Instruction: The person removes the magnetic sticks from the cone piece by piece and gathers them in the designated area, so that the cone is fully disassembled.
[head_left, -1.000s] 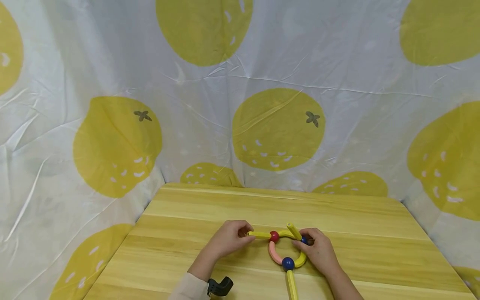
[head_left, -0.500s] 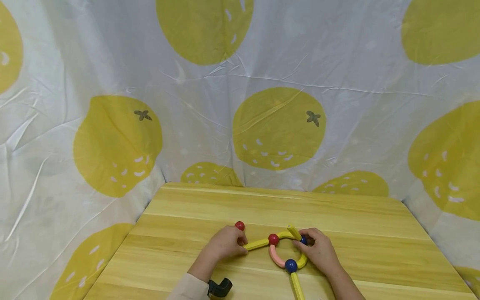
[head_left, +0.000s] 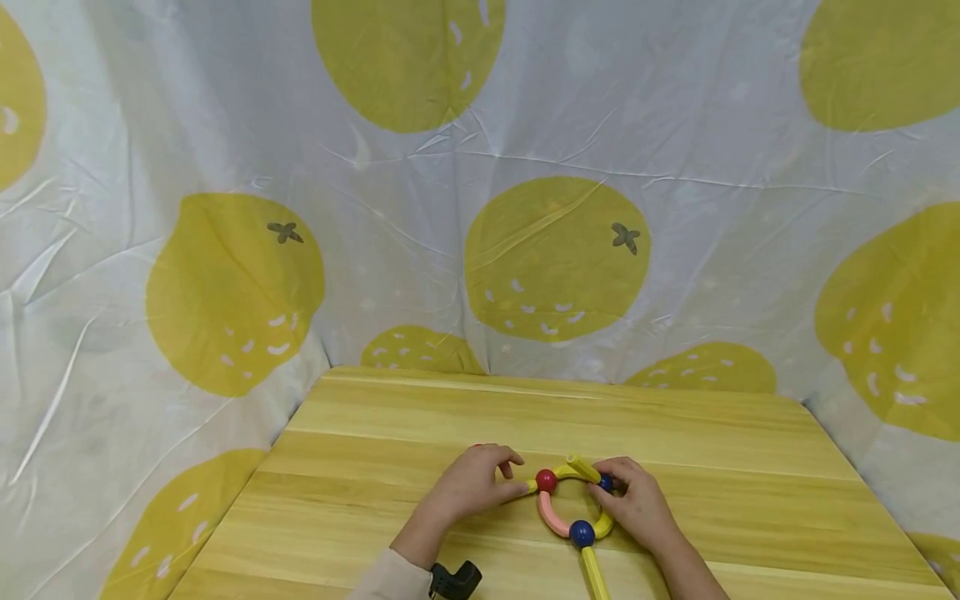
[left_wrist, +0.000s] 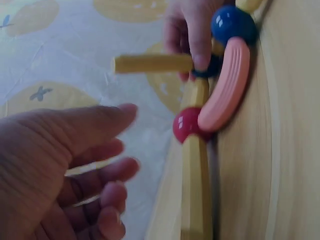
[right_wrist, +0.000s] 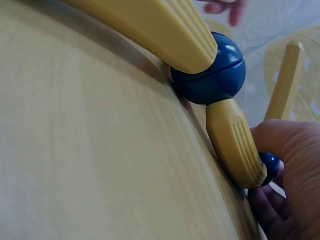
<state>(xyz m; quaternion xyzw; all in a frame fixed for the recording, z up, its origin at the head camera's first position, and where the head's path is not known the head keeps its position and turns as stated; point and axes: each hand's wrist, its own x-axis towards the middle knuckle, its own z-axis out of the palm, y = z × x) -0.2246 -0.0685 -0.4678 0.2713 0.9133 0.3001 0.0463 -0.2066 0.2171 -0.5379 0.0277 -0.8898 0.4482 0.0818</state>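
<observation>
A ring of magnetic building rods and balls lies on the table: a red ball (head_left: 546,481), a pink curved rod (head_left: 551,517), a near blue ball (head_left: 582,533), yellow curved rods and a far blue ball (head_left: 605,482). My right hand (head_left: 639,507) pinches that far blue ball, from which a straight yellow rod (left_wrist: 152,64) rises at a slant. Another straight yellow rod (left_wrist: 196,190) runs left from the red ball. My left hand (head_left: 476,483) hovers by this rod with fingers spread, holding nothing. A third yellow rod (head_left: 596,573) points from the near blue ball toward me.
Behind the left hand, a loose red ball (head_left: 481,445) shows only its top. The wooden table (head_left: 360,467) ends at a hanging white cloth (head_left: 405,250) with yellow fruit prints. A black wrist device (head_left: 455,581) sits below the left hand.
My left hand has let go of the left yellow rod, whose outer end swung nearer me, and moved right over it. A loose red ball came into view. The slanted rod tips lower.
</observation>
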